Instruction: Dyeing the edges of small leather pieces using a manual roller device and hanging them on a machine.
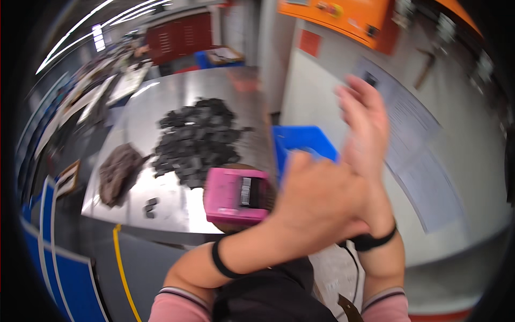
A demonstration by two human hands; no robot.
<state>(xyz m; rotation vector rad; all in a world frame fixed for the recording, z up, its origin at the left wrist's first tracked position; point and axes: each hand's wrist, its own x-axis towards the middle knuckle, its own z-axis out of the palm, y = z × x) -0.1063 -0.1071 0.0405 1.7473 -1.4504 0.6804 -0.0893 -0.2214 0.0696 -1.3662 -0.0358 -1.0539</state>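
My left hand (319, 201) reaches across my body, its fingers curled round the base of my right hand, just above the wrist. My right hand (367, 126) is raised, fingers stretched upward, with nothing in it. Both are blurred by motion. Black bands circle both wrists. To the left of my hands a pink box-like case (225, 194) with a black labelled panel rests on something round and brown at the table's near edge. Behind it spreads a heap of small flat black pieces (196, 137).
On the metal table (177, 214) lie a crumpled brown cloth (119, 174) and a few separate black pieces (151, 207). A blue bin (306, 138) stands beside the table, behind my hands. Paper sheets (413, 121) hang on the pale panel at right, below an orange cabinet (343, 19).
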